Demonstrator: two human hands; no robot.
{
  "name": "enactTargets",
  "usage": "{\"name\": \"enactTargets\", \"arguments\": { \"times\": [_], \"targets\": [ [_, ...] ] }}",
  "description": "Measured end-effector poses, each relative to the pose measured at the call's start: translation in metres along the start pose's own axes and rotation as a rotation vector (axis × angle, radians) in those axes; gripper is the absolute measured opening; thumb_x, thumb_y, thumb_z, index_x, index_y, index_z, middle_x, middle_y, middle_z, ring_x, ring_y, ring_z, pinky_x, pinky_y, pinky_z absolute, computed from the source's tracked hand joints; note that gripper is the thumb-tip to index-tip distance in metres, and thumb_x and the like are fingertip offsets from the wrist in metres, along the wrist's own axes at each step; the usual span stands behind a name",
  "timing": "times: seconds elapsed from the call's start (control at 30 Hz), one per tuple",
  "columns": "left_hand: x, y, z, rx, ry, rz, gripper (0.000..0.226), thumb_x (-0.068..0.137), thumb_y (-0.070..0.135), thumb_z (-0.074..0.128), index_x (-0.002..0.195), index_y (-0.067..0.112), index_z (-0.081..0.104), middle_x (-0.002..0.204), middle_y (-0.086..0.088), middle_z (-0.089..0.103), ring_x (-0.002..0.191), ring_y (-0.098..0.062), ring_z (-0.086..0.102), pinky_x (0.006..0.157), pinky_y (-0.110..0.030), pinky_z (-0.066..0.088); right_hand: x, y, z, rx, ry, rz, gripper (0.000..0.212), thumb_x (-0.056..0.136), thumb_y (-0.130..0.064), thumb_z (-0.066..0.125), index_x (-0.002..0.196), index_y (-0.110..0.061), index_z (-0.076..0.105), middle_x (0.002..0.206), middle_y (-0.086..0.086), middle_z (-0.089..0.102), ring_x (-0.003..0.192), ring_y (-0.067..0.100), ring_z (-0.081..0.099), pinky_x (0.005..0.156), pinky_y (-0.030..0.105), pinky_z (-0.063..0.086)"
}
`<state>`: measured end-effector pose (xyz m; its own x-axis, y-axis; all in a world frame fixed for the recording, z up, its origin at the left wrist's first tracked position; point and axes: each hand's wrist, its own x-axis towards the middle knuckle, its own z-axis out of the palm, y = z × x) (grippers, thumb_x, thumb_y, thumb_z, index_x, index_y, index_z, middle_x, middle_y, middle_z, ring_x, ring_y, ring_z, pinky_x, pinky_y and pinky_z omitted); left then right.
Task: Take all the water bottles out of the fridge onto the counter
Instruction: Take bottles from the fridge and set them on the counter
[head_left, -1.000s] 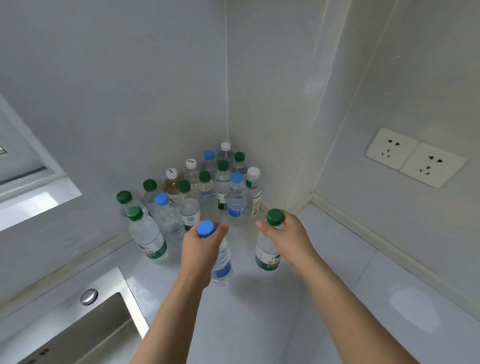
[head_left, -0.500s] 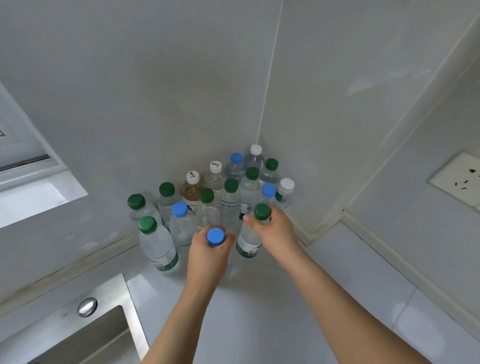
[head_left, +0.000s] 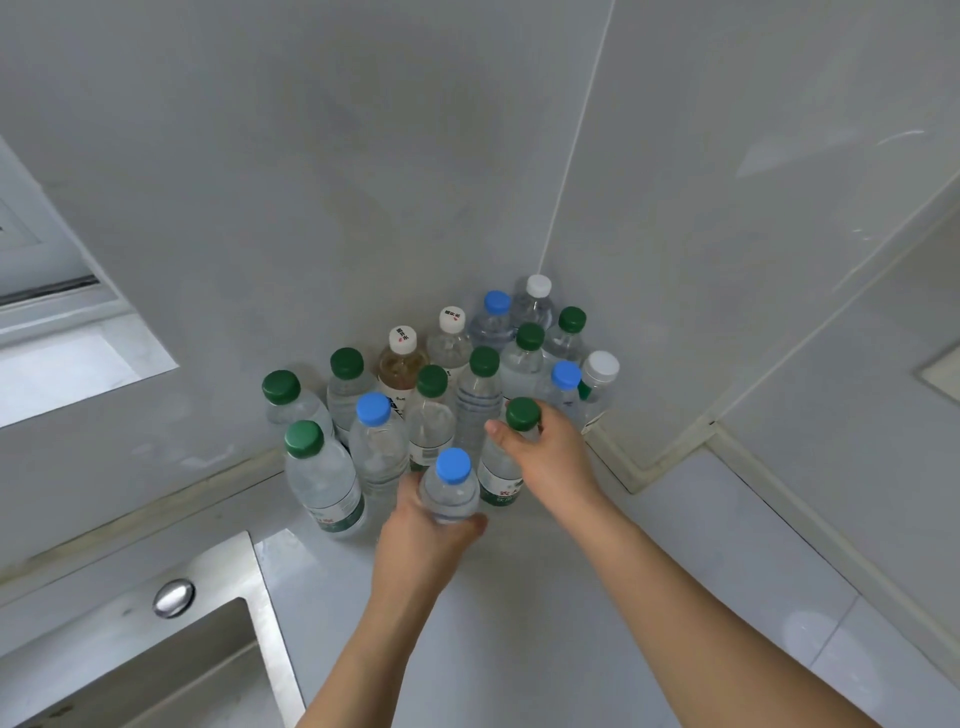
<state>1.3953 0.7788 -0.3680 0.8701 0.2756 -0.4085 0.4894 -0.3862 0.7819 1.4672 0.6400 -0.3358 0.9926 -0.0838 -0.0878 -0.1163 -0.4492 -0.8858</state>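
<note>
Both hands have carried their bottles in against the cluster on the counter (head_left: 545, 623). Left hand (head_left: 421, 540) wraps the blue-capped bottle (head_left: 449, 488); right hand (head_left: 550, 462) grips the green-capped bottle (head_left: 511, 447) near its neck. Full, smooth plastic probably handles heavy and slippery, best held round the body.

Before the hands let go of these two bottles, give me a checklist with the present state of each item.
1. Left hand wrapped around the blue-capped bottle: ok.
2. Right hand gripping the green-capped bottle just below its cap: ok.
3. Blue-capped bottle's base resting on the counter: cannot tell, the hand hides it.
4. Green-capped bottle upright: ok; base contact cannot tell.
5. Both bottles clear of the sink edge: ok, they stand to its right, beside the cluster.
6. Neighbouring bottles in the corner upright: ok, none tipped.
</note>
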Motion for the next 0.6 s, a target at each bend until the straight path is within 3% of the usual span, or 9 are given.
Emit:
{"name": "enactTargets", "arguments": {
  "times": [0.13, 0.3, 0.5, 0.6],
  "targets": [
    [0.003, -0.04, 0.015, 0.02, 0.017, -0.133, 0.04, 0.074, 0.027, 0.074, 0.104, 0.019, 0.048, 0.079, 0.0, 0.062, 0.076, -0.024, 0.061, 0.066, -0.034, 0.048, 0.0, 0.002, 0.002, 0.003, 0.008, -0.005, 0.022, 0.083, -0.043, 0.07, 0.093, -0.026, 0.063, 0.098, -0.007, 0.066, 0.093, 0.009, 0.06, 0.072, 0.019, 0.041],
    [0.017, -0.05, 0.03, 0.047, 0.081, -0.043, 0.029, 0.08, 0.028, 0.071, 0.096, 0.019, 0.048, 0.077, -0.004, 0.062, 0.079, -0.032, 0.061, 0.064, -0.035, 0.047, 0.004, 0.008, 0.012, 0.004, 0.031, -0.012, 0.032, 0.078, -0.056, 0.066, 0.093, -0.027, 0.063, 0.102, -0.003, 0.065, 0.097, 0.012, 0.061, 0.086, 0.031, 0.049],
    [0.039, -0.042, 0.038, 0.077, 0.093, 0.015, 0.032, 0.083, 0.029, 0.071, 0.102, 0.018, 0.048, 0.091, -0.005, 0.064, 0.087, -0.031, 0.063, 0.069, -0.034, 0.049, 0.004, 0.005, 0.016, 0.02, 0.051, -0.02, 0.02, 0.086, -0.045, 0.066, 0.098, -0.029, 0.061, 0.107, -0.003, 0.061, 0.102, 0.013, 0.057, 0.089, 0.03, 0.046],
    [0.041, -0.044, 0.041, 0.077, 0.107, 0.015, 0.033, 0.083, 0.029, 0.071, 0.105, 0.016, 0.05, 0.095, -0.006, 0.066, 0.088, -0.03, 0.063, 0.069, -0.033, 0.048, 0.001, 0.003, 0.015, 0.051, 0.051, -0.038, 0.015, 0.088, -0.039, 0.065, 0.1, -0.032, 0.06, 0.108, -0.008, 0.062, 0.104, 0.007, 0.056, 0.086, 0.023, 0.042]
  ]
}}
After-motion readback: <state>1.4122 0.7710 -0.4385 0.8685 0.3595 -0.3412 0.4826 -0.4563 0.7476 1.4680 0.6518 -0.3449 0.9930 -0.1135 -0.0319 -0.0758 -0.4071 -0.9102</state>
